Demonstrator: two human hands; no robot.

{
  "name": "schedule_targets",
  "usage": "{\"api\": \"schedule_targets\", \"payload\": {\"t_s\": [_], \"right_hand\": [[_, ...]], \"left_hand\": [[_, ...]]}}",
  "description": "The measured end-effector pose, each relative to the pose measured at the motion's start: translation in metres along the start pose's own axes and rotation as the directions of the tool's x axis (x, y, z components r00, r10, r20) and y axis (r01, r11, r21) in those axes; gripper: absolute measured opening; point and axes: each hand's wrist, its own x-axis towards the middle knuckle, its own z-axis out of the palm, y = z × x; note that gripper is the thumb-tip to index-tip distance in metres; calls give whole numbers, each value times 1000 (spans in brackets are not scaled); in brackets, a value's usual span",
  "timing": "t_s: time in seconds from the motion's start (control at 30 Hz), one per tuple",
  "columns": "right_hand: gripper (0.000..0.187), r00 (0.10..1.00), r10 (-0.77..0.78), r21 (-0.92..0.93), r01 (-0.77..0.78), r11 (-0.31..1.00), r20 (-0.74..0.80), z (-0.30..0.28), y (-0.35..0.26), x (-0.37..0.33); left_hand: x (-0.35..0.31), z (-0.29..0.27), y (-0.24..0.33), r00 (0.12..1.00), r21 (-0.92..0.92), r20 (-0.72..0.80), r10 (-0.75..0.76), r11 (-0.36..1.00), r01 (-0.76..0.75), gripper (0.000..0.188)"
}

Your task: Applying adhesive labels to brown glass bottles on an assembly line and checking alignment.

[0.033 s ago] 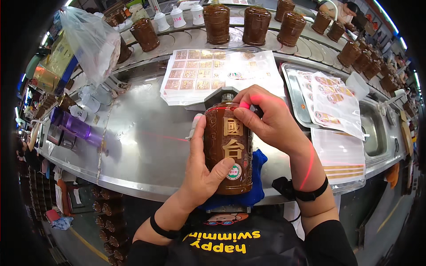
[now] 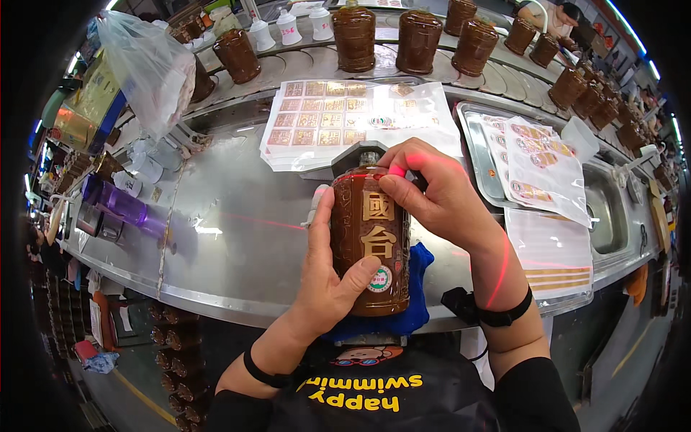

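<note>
A brown glazed bottle (image 2: 374, 295) with raised gold characters and a small round green-and-white sticker stands in front of me on a blue cloth (image 2: 419, 277). My left hand (image 2: 322, 277) is wrapped round its lower left side, thumb across the front beside the sticker. White tape covers one of that hand's fingertips. At the bottle's right shoulder my right hand (image 2: 430, 183) is closed, thumb and forefinger pinched together just below the neck. What they pinch, if anything, is hidden. A red light line crosses the shoulder and my right forearm. Behind the neck sits a dark angular holder (image 2: 327, 171).
Sheets of gold labels (image 2: 317, 119) lie beyond the bottle. A metal tray (image 2: 471, 155) with label sheets is at the right, near a sink (image 2: 612, 209). Brown bottles (image 2: 418, 43) line a conveyor (image 2: 302, 68) at the back. A plastic bag (image 2: 144, 65) hangs at the left, above a purple container (image 2: 115, 201).
</note>
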Motion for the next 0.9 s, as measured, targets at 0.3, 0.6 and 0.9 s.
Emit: {"api": "schedule_targets", "payload": {"t_s": [0.3, 0.6, 0.9], "right_hand": [[16, 1000, 8, 32, -8, 999, -6, 3, 0, -1], [14, 991, 47, 86, -36, 996, -124, 5, -3, -4], [50, 971, -237, -205, 228, 952, -18, 11, -24, -88]], "left_hand": [[0, -4, 0, 999, 103, 16, 40, 994, -41, 88], [1, -3, 0, 1000, 87, 19, 17, 996, -19, 86], [0, -6, -1, 997, -4, 38, 63, 998, -63, 80]]}}
